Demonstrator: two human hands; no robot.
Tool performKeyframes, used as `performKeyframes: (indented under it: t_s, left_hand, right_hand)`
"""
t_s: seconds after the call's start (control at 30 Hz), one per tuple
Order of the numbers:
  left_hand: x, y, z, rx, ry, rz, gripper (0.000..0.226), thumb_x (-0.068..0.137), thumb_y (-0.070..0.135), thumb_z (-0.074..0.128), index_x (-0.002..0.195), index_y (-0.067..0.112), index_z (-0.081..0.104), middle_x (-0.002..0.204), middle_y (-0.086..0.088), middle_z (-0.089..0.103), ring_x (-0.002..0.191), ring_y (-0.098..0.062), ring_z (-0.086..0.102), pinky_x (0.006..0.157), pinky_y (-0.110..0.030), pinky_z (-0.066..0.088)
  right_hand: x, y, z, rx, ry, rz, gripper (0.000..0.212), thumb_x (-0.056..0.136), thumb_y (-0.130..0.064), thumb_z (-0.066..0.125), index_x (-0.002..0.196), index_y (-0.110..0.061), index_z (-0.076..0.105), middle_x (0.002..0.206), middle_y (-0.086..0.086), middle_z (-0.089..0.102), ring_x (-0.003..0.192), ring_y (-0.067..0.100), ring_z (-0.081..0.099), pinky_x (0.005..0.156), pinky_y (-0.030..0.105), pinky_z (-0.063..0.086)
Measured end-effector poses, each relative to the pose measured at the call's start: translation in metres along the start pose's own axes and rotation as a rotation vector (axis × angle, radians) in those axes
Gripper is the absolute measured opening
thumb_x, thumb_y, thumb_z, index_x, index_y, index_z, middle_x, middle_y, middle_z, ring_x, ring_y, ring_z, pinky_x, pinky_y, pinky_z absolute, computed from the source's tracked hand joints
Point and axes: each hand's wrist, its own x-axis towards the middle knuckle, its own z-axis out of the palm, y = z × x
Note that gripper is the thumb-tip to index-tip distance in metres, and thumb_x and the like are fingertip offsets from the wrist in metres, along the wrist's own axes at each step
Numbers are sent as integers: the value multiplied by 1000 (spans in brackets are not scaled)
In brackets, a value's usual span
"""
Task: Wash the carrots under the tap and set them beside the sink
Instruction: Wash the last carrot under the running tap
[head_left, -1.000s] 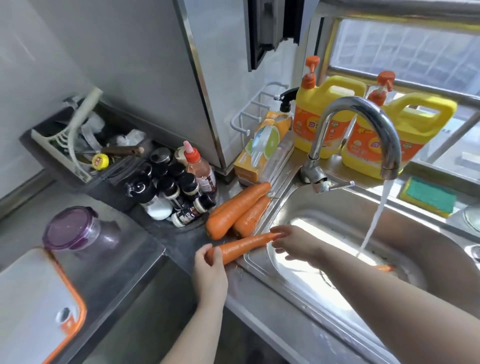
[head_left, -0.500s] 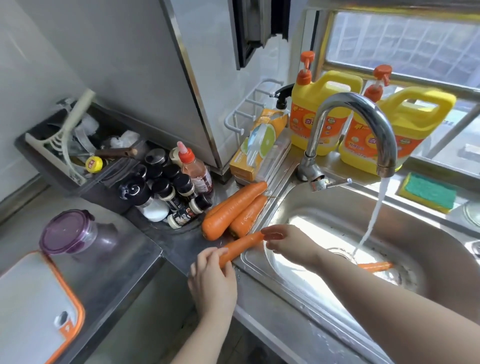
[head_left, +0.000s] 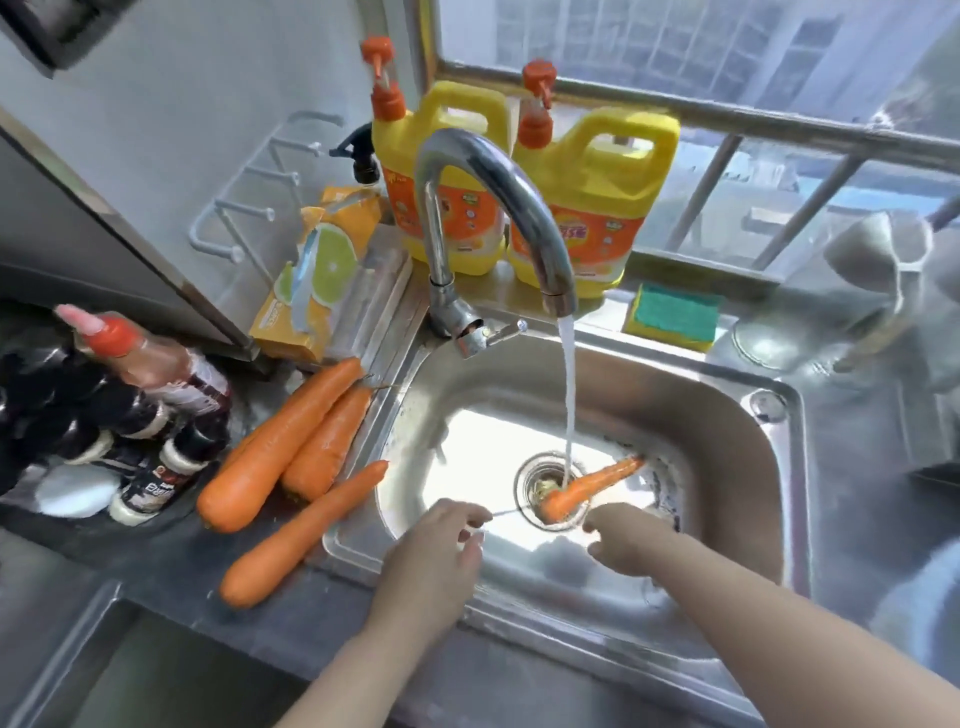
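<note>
The step in hand, as I read it, is picking up the last carrot to rinse it. The small carrot (head_left: 589, 486) lies in the bottom of the sink (head_left: 706, 415), just beyond the right hand (head_left: 626, 540), with its thick end over the drain (head_left: 537, 480) and its tip pointing away to the right. Water (head_left: 569, 389) from the tap (head_left: 498, 208) falls onto it near that thick end.

Both hands are empty. The right hand hovers low in the basin with its fingers loosely extended toward the thick end. The view is smeared there, so I cannot tell whether a fingertip touches it. The left hand (head_left: 441, 551) hangs over the near rim, fingers relaxed, holding nothing.

To do this well, take the carrot at the thick end, where there is most to hold, since a wet taper will likely slip. Lift it clear of the drain into the stream, then bring the left hand to the thin end and turn it, rubbing along its length.

The three carrots (head_left: 291, 467) lie on the tabletop (head_left: 156, 561) left of the left hand, beside the sink. The open spot nearest that hand looks best for setting this one down.
</note>
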Motion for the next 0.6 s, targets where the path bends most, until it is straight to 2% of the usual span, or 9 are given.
performKeyframes:
  t_s: [0.13, 0.27, 0.33, 0.43, 0.6]
  left_hand:
    - [17, -6, 11, -25, -21, -39, 21, 99, 23, 56, 113, 36, 64, 108, 29, 56, 98, 11, 55, 92, -26, 48]
    - [29, -10, 6, -57, -6, -76, 23, 100, 21, 56, 113, 39, 61, 110, 28, 57, 99, 13, 53, 92, -22, 46]
    - [32, -12, 4, -77, 7, -86, 23, 100, 19, 56, 113, 36, 61, 112, 24, 58, 100, 14, 52, 91, -21, 45]
    - [33, -12, 3, -82, -13, -103, 23, 100, 20, 55, 117, 33, 63, 113, 22, 59, 101, 14, 51, 90, -18, 44]
    - [36, -10, 5, -98, -39, -107, 24, 100, 20, 55, 117, 36, 62, 113, 22, 59, 100, 13, 52, 88, -17, 45]
  right_hand:
    - [31, -10, -2, -175, 38, -97, 58, 98, -13, 49, 153, -21, 32, 157, 1, 36, 136, 29, 48, 107, 44, 46]
    - [60, -17, -4, -337, 62, -71, 63, 97, -5, 46, 155, -20, 28, 154, 6, 38, 139, 33, 44, 103, 46, 48]
    - [67, -22, -3, -477, 106, -65, 55, 100, -5, 39, 153, -18, 34, 151, 8, 41, 140, 31, 42, 101, 44, 46]
    - [72, -26, 7, -578, 167, -61, 45, 104, -11, 36, 148, -15, 44, 145, 7, 47, 130, 28, 50, 93, 37, 44]
    - [67, -27, 14, -556, 117, -123, 34, 96, -19, 56, 130, -21, 57, 124, 0, 66, 118, 24, 61, 86, 31, 45]
